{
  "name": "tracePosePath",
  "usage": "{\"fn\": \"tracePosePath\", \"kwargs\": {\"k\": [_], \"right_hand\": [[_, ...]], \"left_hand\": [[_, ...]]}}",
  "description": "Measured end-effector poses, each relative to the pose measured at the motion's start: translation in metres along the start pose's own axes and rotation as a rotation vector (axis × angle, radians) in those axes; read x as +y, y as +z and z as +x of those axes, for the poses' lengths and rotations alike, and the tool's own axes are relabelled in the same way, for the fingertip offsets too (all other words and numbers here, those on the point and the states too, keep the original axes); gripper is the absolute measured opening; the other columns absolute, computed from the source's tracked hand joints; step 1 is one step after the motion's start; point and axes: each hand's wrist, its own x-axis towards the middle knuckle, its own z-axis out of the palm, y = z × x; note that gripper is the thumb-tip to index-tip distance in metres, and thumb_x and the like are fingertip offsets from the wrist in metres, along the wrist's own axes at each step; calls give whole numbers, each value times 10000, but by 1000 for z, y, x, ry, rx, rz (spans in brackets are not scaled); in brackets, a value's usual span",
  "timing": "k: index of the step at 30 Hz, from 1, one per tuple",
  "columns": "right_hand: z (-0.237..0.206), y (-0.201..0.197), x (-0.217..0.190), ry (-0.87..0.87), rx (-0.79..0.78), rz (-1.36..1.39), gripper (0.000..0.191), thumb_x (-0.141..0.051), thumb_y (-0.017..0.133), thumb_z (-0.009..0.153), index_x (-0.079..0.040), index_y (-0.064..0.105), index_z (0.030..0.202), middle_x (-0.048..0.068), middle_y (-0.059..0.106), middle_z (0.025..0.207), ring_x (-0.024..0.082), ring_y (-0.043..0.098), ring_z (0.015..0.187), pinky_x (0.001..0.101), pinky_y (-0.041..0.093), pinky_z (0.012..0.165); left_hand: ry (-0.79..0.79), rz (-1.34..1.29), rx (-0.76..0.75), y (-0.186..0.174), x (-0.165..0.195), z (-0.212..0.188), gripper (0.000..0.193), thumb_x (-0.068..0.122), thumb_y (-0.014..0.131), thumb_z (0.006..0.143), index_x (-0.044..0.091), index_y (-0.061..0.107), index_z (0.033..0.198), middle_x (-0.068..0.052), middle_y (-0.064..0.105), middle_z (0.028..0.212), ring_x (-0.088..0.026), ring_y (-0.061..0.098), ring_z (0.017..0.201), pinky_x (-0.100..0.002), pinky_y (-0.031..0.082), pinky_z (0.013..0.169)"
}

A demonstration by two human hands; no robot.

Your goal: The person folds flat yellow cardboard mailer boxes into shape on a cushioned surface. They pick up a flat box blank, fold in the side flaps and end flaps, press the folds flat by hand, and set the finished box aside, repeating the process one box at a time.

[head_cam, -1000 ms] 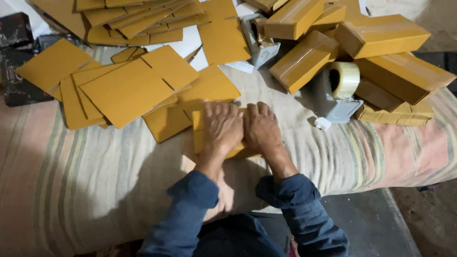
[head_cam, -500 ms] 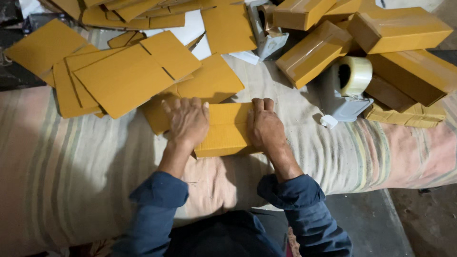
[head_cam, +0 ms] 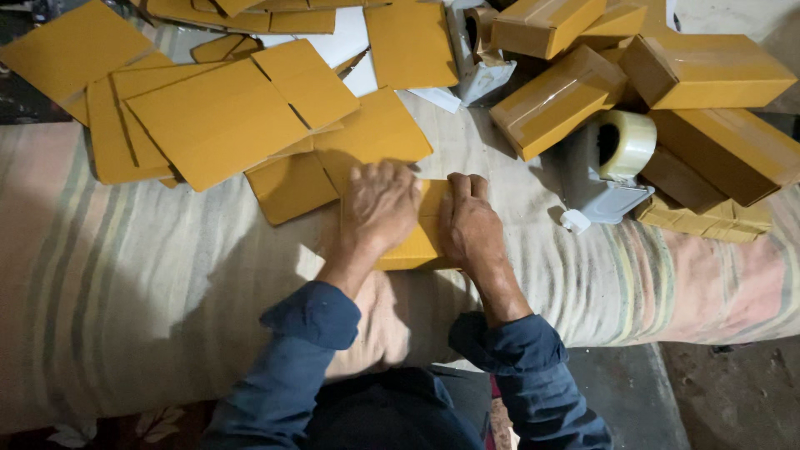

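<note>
Both my hands press flat on a small yellow cardboard box (head_cam: pixel 423 237) that lies on a striped cloth surface (head_cam: pixel 150 317). My left hand (head_cam: pixel 379 208) covers its left part, palm down, fingers pointing away from me. My right hand (head_cam: pixel 471 223) rests on its right part, fingers close together. Only a strip of the box shows between and below the hands. Blue sleeves cover both forearms.
Flat unfolded yellow cardboard blanks (head_cam: pixel 225 117) lie spread at the upper left. Taped, assembled yellow boxes (head_cam: pixel 558 100) pile up at the upper right. A tape dispenser with a clear tape roll (head_cam: pixel 621 150) stands right of my hands. The cloth's front edge drops to a dark floor (head_cam: pixel 633 400).
My left hand has slid right, closer to my right hand, so both now press the box side by side. The view has shifted slightly.
</note>
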Motion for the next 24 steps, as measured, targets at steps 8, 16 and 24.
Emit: {"fn": "tracePosePath", "kwargs": {"k": [8, 16, 24], "right_hand": [[0, 1, -1, 14, -12, -1, 373, -240, 470, 1020, -34, 502, 1330, 278, 547, 1308, 482, 644, 1015, 542, 535, 846], [0, 6, 11, -177, 17, -98, 339, -181, 507, 965, -27, 518, 1267, 233, 570, 1319, 514, 613, 1126, 517, 550, 833], [-4, 1, 3, 36, -15, 11, 348, -212, 486, 1041, -37, 525, 1339, 239, 546, 1320, 444, 598, 1053, 536, 526, 867]], "left_hand": [[-203, -18, 119, -9, -34, -11, 511, 404, 331, 1073, 14, 624, 1229, -236, 608, 1242, -408, 517, 1245, -659, 275, 1096], [11, 21, 81, 12, 28, -4, 440, 339, 374, 1054, 17, 580, 1272, -215, 582, 1314, -366, 510, 1293, -671, 219, 1169], [66, 61, 272, 11, -8, -13, 459, 372, 391, 1028, 7, 563, 1247, -234, 586, 1246, -385, 518, 1210, -648, 286, 1065]]}}
